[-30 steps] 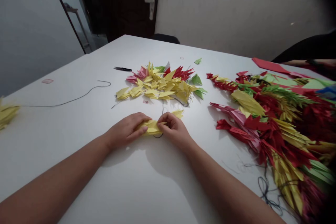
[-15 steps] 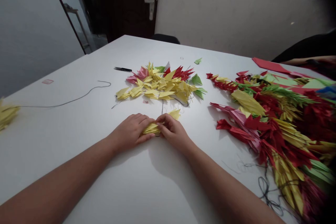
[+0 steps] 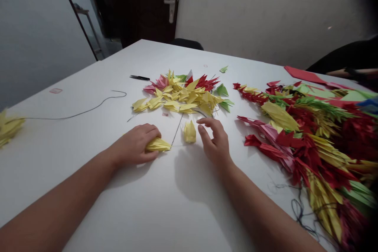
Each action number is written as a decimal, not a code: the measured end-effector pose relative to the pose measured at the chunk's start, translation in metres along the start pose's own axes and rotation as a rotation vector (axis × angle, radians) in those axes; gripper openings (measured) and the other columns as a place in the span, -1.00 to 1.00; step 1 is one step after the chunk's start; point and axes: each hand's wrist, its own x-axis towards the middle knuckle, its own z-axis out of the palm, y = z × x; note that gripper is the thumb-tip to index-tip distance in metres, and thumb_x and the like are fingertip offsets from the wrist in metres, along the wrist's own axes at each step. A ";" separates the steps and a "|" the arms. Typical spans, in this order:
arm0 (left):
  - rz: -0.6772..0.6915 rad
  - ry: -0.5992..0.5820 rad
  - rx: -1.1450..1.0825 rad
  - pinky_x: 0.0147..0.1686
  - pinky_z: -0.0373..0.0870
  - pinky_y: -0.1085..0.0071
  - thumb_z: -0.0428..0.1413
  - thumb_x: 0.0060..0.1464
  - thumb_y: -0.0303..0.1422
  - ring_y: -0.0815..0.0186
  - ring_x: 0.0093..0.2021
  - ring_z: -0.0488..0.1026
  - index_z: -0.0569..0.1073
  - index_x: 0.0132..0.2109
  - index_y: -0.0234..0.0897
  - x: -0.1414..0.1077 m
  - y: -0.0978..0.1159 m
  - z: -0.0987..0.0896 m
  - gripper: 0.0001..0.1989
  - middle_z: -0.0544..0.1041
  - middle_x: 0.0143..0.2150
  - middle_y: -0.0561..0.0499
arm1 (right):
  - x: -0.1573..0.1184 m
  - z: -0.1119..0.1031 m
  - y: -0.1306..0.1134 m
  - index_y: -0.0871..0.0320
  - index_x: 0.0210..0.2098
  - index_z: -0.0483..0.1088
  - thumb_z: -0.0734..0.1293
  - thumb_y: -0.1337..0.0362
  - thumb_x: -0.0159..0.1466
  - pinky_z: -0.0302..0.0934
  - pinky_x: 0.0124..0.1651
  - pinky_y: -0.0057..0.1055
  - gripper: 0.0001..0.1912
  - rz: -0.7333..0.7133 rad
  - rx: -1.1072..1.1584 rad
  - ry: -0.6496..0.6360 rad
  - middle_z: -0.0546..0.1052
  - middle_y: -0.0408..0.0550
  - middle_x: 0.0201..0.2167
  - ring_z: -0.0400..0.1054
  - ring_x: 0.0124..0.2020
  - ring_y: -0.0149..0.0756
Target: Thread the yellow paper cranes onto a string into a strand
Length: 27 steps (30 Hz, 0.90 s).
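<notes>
My left hand [image 3: 138,144] is closed around a bundle of yellow folded paper pieces [image 3: 158,145] on the white table [image 3: 141,212]. A dark thread [image 3: 177,130] runs from the bundle's right end back toward a pile of yellow folded paper [image 3: 183,98]. To the right of the thread, a single yellow folded paper piece [image 3: 189,132] stands apart on the table. My right hand [image 3: 215,140] is just to its right, thumb and fingers apart, holding nothing.
Small scissors [image 3: 139,77] lie behind the pile at left. Strung red, yellow and green paper garlands [image 3: 298,126] cover the right side, with tangled black thread [image 3: 301,208] near them. Another yellow paper bundle [image 3: 10,128] trails thread at far left. A person's arm [image 3: 357,72] rests at far right.
My hands have moved apart. My left hand drew the bundle left, while my right hand let go and moved right, opening. The single yellow piece now shows between them.
</notes>
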 end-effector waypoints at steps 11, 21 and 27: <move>-0.019 -0.079 -0.009 -0.17 0.21 0.22 -0.04 -0.10 -0.33 0.15 -0.18 0.28 0.28 -0.31 -0.27 -0.006 -0.008 -0.015 -0.84 0.35 -0.20 -0.09 | 0.010 0.005 0.015 0.11 -0.38 0.41 0.20 0.23 0.14 0.12 -0.15 -0.29 -0.83 0.220 -0.078 -0.299 0.47 -0.06 -0.34 0.30 -0.23 -0.22; 0.005 0.231 0.123 0.03 0.16 0.14 0.01 0.02 0.00 0.05 0.04 0.27 0.33 0.00 -0.31 0.002 0.017 0.010 -0.47 0.38 0.01 -0.19 | 0.008 0.005 0.007 0.13 -0.43 0.33 0.21 0.11 0.17 0.05 -0.41 -0.43 -0.77 0.281 0.009 -0.380 0.36 -0.16 -0.57 0.19 -0.52 -0.38; 0.014 0.256 0.194 0.01 0.16 0.08 0.05 0.05 -0.07 0.02 0.04 0.28 0.33 0.04 -0.36 0.017 0.038 0.025 -0.48 0.41 0.01 -0.23 | 0.011 0.007 0.009 0.15 -0.59 0.28 0.31 0.07 0.11 0.06 -0.28 -0.34 -0.70 0.090 -0.230 -0.451 0.38 -0.07 -0.53 0.20 -0.39 -0.29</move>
